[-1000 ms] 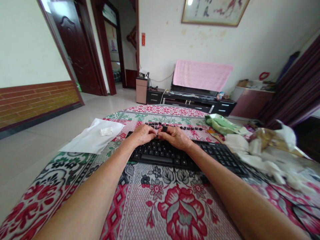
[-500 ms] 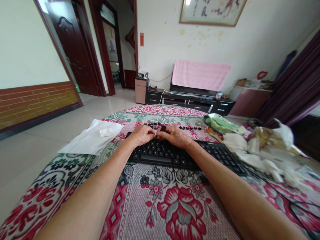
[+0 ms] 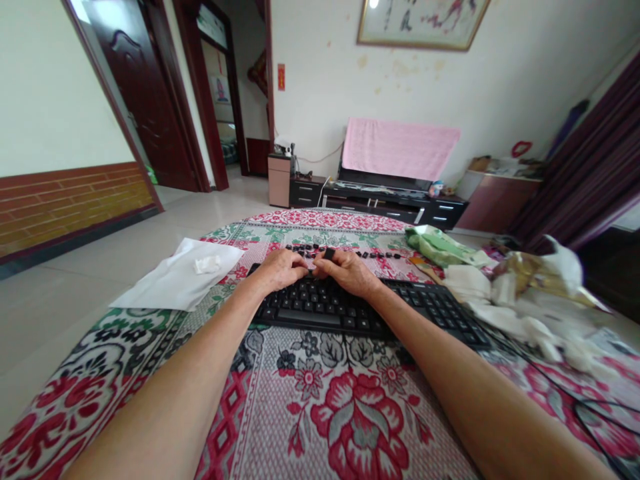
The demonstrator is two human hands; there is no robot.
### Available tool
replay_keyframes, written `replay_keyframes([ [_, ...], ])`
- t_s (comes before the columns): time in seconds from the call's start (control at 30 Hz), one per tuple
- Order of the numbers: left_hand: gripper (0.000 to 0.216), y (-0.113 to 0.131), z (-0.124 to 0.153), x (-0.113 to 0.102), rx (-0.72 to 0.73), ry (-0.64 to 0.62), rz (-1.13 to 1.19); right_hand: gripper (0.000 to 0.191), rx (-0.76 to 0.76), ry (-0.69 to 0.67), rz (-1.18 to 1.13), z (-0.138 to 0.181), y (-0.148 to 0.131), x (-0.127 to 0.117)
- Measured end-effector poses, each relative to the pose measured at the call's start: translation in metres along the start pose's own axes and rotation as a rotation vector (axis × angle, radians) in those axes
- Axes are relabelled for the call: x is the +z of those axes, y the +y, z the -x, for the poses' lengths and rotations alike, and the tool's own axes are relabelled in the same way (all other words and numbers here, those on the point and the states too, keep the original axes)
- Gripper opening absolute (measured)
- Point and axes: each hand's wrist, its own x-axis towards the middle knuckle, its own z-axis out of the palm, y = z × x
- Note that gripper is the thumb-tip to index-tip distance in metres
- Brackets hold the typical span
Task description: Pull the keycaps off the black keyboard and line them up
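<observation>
A black keyboard (image 3: 320, 308) lies flat on the flowered tablecloth, under both my hands. My left hand (image 3: 280, 269) rests at its upper edge with fingers curled and thumb drawn in; whatever is at the fingertips is too small to make out. Close beside it, my right hand (image 3: 351, 272) is closed on a small black piece (image 3: 329, 254) that sticks up above the fingers. The thumbs nearly meet over the top rows, hiding the keys below. Behind the hands, loose black keycaps (image 3: 381, 255) lie in a scattered row on the cloth.
On the left is a white paper sheet (image 3: 165, 283) with a crumpled white tissue (image 3: 207, 265) on it. A green bag (image 3: 443, 247), white cloths (image 3: 467, 283) and plastic wrapping crowd the right side. A black cable (image 3: 545, 377) runs down the right edge of the table.
The black piece in my right hand has tilted slightly, and the right fingertips have shifted a little. My left hand stays in nearly the same place. The view has moved slightly.
</observation>
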Motion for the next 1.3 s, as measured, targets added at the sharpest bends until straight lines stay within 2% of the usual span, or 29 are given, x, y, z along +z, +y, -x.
replay_keyframes([
  [0.2,0.025,-0.002,-0.001,0.0,0.005,-0.006,0.005,0.031,0.07,0.215,-0.096,-0.003,0.001,-0.006],
  [0.3,0.025,-0.002,-0.001,0.0,0.011,-0.006,0.003,0.032,0.069,0.399,-0.107,-0.013,0.015,-0.015],
  [0.43,0.024,-0.001,-0.001,0.0,0.008,-0.009,0.013,0.031,0.104,0.45,0.08,-0.031,0.038,-0.028],
  [0.6,0.026,0.0,0.0,0.0,-0.011,-0.011,0.005,0.025,0.124,0.435,0.353,-0.043,0.046,-0.028],
  [0.8,0.027,-0.001,-0.001,0.001,0.006,-0.019,0.028,0.023,0.151,0.453,0.446,-0.047,0.045,-0.025],
  [0.97,0.027,-0.003,-0.002,0.002,0.005,-0.027,0.035,0.023,0.148,0.482,0.314,-0.051,0.051,-0.026],
  [1.07,0.027,-0.004,-0.003,0.003,-0.001,-0.02,0.012,0.022,0.126,0.475,0.149,-0.046,0.04,-0.025],
  [1.13,0.027,-0.003,-0.003,0.003,-0.001,-0.02,-0.003,0.022,0.105,0.421,0.057,-0.037,0.024,-0.025],
  [1.3,0.026,0.003,-0.001,0.001,-0.02,-0.011,-0.03,0.028,0.032,0.106,0.057,-0.004,-0.012,-0.024],
])
